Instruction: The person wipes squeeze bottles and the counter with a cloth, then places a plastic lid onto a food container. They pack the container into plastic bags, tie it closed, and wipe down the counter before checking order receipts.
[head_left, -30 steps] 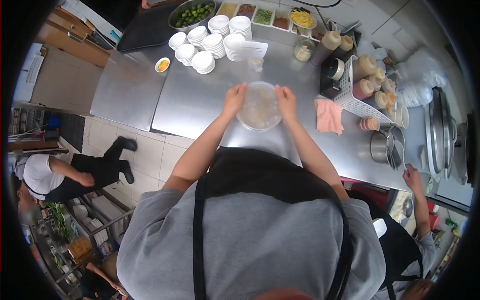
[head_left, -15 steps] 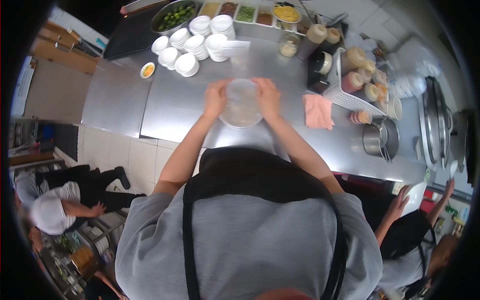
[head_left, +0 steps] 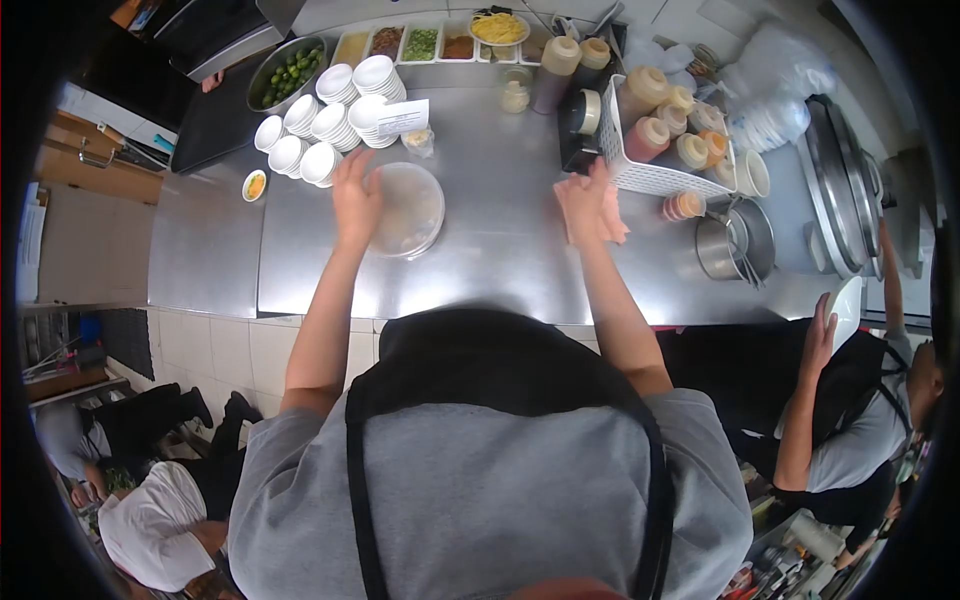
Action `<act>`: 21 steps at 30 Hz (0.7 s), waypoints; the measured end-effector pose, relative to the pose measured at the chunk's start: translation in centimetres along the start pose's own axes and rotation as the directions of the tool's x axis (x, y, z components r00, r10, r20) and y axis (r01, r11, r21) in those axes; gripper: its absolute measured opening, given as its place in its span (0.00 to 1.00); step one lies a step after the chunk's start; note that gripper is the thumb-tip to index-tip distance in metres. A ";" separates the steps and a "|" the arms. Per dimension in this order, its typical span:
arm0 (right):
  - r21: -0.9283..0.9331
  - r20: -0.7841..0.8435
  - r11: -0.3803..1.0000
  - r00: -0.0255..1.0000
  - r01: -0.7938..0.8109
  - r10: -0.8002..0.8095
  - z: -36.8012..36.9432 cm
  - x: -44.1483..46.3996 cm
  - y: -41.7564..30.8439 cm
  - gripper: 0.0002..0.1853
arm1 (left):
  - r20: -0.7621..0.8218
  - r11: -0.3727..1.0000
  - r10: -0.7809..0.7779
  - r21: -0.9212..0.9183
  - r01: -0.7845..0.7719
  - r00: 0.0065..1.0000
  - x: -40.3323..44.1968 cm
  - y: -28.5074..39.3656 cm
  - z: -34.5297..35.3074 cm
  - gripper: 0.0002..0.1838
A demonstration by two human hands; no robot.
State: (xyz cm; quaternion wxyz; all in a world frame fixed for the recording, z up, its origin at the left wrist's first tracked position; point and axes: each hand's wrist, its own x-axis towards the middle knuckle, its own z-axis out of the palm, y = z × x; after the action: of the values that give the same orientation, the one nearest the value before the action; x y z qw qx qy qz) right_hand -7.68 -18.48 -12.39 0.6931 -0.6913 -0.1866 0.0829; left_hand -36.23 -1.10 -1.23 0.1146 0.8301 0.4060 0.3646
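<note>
My left hand (head_left: 357, 205) is at the left side of a round translucent plastic container (head_left: 412, 210) on the steel counter. Its thumb and fingers are apart, close to or touching the rim. The container's contents look pale and blurred. Farther right, my right hand (head_left: 590, 205) is on a pink cloth (head_left: 612, 225), with its fingers curled on the fabric and part of the cloth hidden beneath. Stacks of small white bowls (head_left: 320, 160) stand just beyond my left hand. A white paper card (head_left: 403, 117) leans against them, beside a small clear bag (head_left: 420, 140).
A white basket of squeeze bottles (head_left: 650, 180) borders the cloth. Right of it are a small striped stack (head_left: 683, 206), a metal pot (head_left: 722, 255) and large lids (head_left: 835, 190). Ingredient trays (head_left: 420, 45) and a bowl of limes (head_left: 290, 80) line the back. Co-workers stand on both sides.
Both hands held the container between them before. Now the container is farther left on the counter, my left hand is spread at its side, and my right hand has moved right onto the cloth.
</note>
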 end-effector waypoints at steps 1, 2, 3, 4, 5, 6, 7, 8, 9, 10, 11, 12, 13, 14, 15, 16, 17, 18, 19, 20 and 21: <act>0.122 0.039 0.990 0.997 -0.066 0.062 0.2 0.1 1.1 0.27 | 0.009 0.996 0.059 -0.071 -0.058 0.998 0.4 1.9 0.1 0.15; 0.124 0.029 0.990 0.998 -0.063 0.060 0.4 -0.1 0.4 0.27 | 0.014 0.983 0.121 -0.143 -0.117 0.993 0.7 3.6 0.7 0.15; 0.002 0.047 0.999 0.998 -0.038 0.038 0.6 -0.5 -0.6 0.26 | 0.062 0.968 0.158 -0.205 -0.142 0.986 0.7 5.2 1.7 0.15; -0.122 0.068 0.992 0.998 -0.010 0.019 0.5 -0.7 -1.6 0.26 | 0.108 0.949 0.196 -0.270 -0.161 0.975 0.6 6.7 3.0 0.15; -0.123 0.058 0.992 0.998 -0.007 0.015 0.4 0.1 -1.5 0.26 | 0.177 0.922 0.264 -0.336 -0.194 0.948 0.3 7.9 4.8 0.14; -0.176 0.050 0.984 0.999 0.017 -0.008 0.4 1.4 -1.1 0.25 | 0.240 0.889 0.332 -0.403 -0.218 0.912 -0.1 9.1 6.6 0.14; -0.229 0.043 0.973 0.999 0.039 -0.030 0.6 2.7 -0.8 0.24 | 0.368 0.871 0.307 -0.480 -0.103 0.878 -0.4 10.7 7.9 0.14; -0.167 0.027 0.986 0.999 -0.027 0.032 0.9 4.1 -0.9 0.19 | 0.491 0.844 0.292 -0.536 0.020 0.821 -0.5 12.4 9.2 0.13; -0.168 0.019 0.985 0.999 -0.026 0.030 0.9 4.9 -1.6 0.19 | 0.638 0.779 0.223 -0.571 0.259 0.737 -0.5 13.8 10.7 0.13; -0.099 0.091 0.981 0.980 -0.168 0.177 1.0 5.7 -2.7 0.17 | 0.768 0.681 0.181 -0.548 0.486 0.614 -0.2 14.9 12.2 0.13; -0.039 0.172 0.950 0.935 -0.308 0.310 1.0 6.5 -3.3 0.15 | 0.767 0.682 0.191 -0.552 0.479 0.612 0.1 15.5 13.9 0.13; -0.021 0.227 0.932 0.906 -0.362 0.358 0.7 7.3 -3.2 0.12 | 0.839 0.549 0.118 -0.501 0.669 0.532 0.3 16.1 15.7 0.13; -0.016 0.213 0.932 0.910 -0.362 0.357 0.3 7.3 -2.8 0.12 | 0.903 0.388 0.067 -0.416 0.822 0.425 0.4 16.3 17.2 0.13; -0.130 0.238 0.978 0.953 -0.162 0.189 0.2 7.2 -2.1 0.10 | 0.905 0.394 0.081 -0.414 0.820 0.418 0.6 16.3 18.4 0.13; -0.238 0.281 0.970 0.960 0.047 0.022 0.4 6.7 -3.2 0.09 | 0.913 0.326 0.069 -0.402 0.856 0.402 0.9 16.2 19.1 0.14; 0.037 0.244 0.979 0.952 -0.199 0.184 0.1 5.2 -3.9 0.08 | 0.921 0.255 0.058 -0.387 0.886 0.386 1.2 16.0 19.9 0.14; 0.225 0.287 0.938 0.938 -0.262 0.193 -0.5 3.4 -6.1 0.07 | 0.922 0.261 0.070 -0.384 0.885 0.380 1.4 16.0 20.1 0.14; 0.400 0.332 0.857 0.923 -0.325 0.195 -1.4 1.3 -8.0 0.07 | 0.927 0.235 0.073 -0.374 0.897 0.367 1.3 15.8 20.2 0.15; 0.266 0.360 0.914 0.911 -0.306 0.201 -2.7 -1.1 -9.4 0.06 | 0.932 0.208 0.075 -0.361 0.909 0.353 1.3 15.5 20.3 0.16; 0.127 0.385 0.952 0.898 -0.278 0.211 -4.0 -3.6 -10.6 0.06 | 0.930 0.191 0.098 -0.368 0.910 0.355 1.2 15.0 21.1 0.18; -0.001 0.402 0.977 0.895 -0.211 0.194 -5.3 -6.5 -11.8 0.06 | 0.932 0.197 0.107 -0.360 0.912 0.345 1.5 15.2 20.9 0.18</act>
State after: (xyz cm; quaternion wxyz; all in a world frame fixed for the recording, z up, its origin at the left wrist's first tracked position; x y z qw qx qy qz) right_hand -13.35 -26.18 -1.53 0.6424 -0.6606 -0.2495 0.2979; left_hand -12.07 -7.54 -7.91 0.8308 0.4867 0.2695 0.0174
